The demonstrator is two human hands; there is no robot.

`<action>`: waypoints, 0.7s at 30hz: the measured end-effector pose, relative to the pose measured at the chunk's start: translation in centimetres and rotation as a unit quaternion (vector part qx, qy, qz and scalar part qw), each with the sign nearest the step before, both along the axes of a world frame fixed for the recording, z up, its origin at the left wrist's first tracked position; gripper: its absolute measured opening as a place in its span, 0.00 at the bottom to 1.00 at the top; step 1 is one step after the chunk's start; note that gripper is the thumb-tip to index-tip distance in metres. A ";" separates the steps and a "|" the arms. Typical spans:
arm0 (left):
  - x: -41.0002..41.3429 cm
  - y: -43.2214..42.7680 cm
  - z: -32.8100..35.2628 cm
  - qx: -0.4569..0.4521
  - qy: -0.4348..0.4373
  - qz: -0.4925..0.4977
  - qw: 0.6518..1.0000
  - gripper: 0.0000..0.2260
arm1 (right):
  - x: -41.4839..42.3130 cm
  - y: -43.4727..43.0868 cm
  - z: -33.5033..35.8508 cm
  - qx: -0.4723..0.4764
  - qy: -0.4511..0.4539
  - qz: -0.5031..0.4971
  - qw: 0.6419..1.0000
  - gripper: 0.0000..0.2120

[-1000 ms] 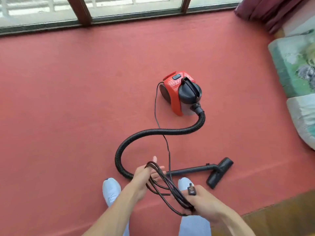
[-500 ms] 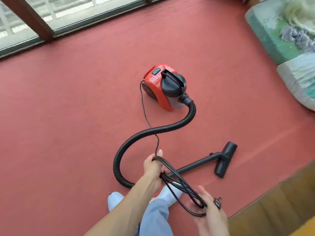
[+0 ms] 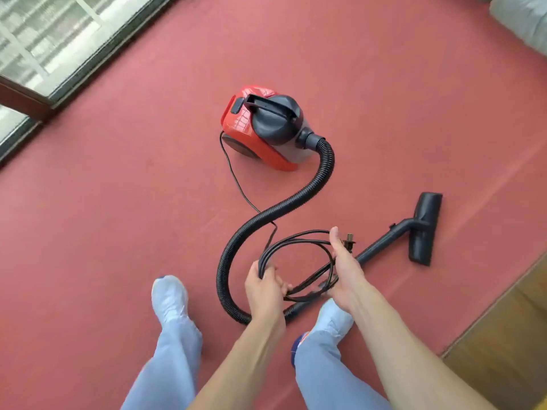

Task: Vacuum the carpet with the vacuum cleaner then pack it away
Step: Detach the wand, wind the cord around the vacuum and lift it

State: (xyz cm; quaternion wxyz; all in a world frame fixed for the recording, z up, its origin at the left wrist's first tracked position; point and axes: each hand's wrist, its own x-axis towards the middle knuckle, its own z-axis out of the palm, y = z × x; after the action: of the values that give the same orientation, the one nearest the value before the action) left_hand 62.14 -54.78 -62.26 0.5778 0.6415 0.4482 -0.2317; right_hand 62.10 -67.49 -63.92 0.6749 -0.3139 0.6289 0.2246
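A small red and black vacuum cleaner (image 3: 263,128) stands on the red carpet (image 3: 118,217) ahead of me. Its black ribbed hose (image 3: 313,190) curls in an S down to my feet and joins the black wand (image 3: 381,244), which lies flat with its floor head (image 3: 424,229) to the right. The black power cord (image 3: 296,261) is gathered in loose loops between my hands. My left hand (image 3: 265,287) grips the left side of the coil. My right hand (image 3: 344,270) grips the right side, with the plug (image 3: 349,241) sticking out above the thumb. One strand of cord runs back to the vacuum's body.
A glass window or door with a dark frame (image 3: 85,57) borders the carpet at the upper left. Wooden floor (image 3: 509,341) begins past the carpet edge at the lower right. A pale cushion (image 3: 524,19) sits at the top right corner. My feet in light shoes (image 3: 168,297) stand on the carpet.
The view has come closer to the vacuum cleaner. My right hand rose from below the coil to its right side, and the loops now hang wider between both hands.
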 end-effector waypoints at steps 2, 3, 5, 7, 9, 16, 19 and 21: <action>0.7 0.3 -1.1 0.021 -0.002 -0.064 0.998 0.09 | 0.2 1.1 -1.9 0.021 -0.002 0.007 1.000 0.54; 1.3 0.6 -1.8 0.032 -0.003 -0.093 0.995 0.09 | 0.3 1.7 -2.7 0.030 0.002 0.009 0.999 0.55; 2.5 1.5 -3.0 0.059 -0.020 -0.151 0.987 0.11 | 0.9 3.0 -4.4 0.029 0.014 0.002 0.999 0.51; 3.4 2.7 -4.0 0.073 -0.051 -0.222 0.971 0.16 | 1.3 5.0 -6.1 0.033 0.025 0.000 0.999 0.48; 4.0 4.1 -4.6 0.056 -0.074 -0.288 0.953 0.18 | 1.9 7.2 -7.8 0.053 0.033 0.001 0.998 0.48; 4.1 10.1 -8.1 0.002 -0.080 -0.553 0.829 0.09 | 4.0 11.3 -11.2 0.152 -0.036 -0.055 0.986 0.38; 5.1 12.0 -9.7 -0.009 -0.080 -0.619 0.782 0.10 | 3.9 11.7 -12.0 0.174 -0.063 -0.047 0.982 0.38; 5.2 12.7 -10.5 -0.015 -0.062 -0.655 0.753 0.12 | 3.5 11.7 -12.8 0.171 -0.055 -0.030 0.983 0.28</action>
State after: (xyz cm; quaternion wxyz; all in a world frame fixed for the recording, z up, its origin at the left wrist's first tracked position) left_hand 67.31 -42.11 -72.80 0.3206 0.7823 -0.1222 -0.5200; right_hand 65.57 -55.79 -76.76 0.7584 -0.1868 0.5524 0.2910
